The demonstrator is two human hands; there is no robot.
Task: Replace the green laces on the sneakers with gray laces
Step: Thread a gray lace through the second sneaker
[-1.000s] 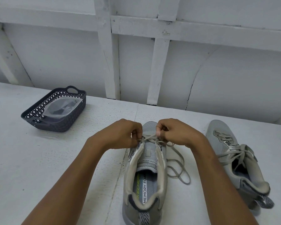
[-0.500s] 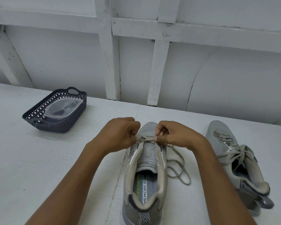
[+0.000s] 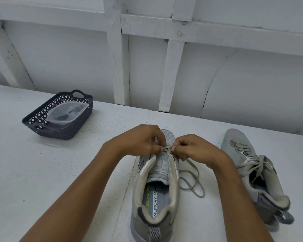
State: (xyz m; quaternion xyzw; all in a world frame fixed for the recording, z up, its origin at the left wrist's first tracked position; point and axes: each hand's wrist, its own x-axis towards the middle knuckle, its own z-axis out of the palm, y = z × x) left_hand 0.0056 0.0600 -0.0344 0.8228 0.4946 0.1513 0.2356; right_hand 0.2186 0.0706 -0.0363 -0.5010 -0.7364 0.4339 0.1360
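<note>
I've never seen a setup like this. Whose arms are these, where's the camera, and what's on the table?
No machine here: a person wears a camera on the head, so the picture looks down at their own arms. The left hand and right hand each pinch the lace over the near sneaker; its loose end loops on the white table. A second sneaker, laced, lies to the right. Far left, a dark basket holds a clear plastic bag.

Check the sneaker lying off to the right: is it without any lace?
No, the right sneaker has a pale lace threaded through its eyelets and loosely crossed over the tongue.
</note>
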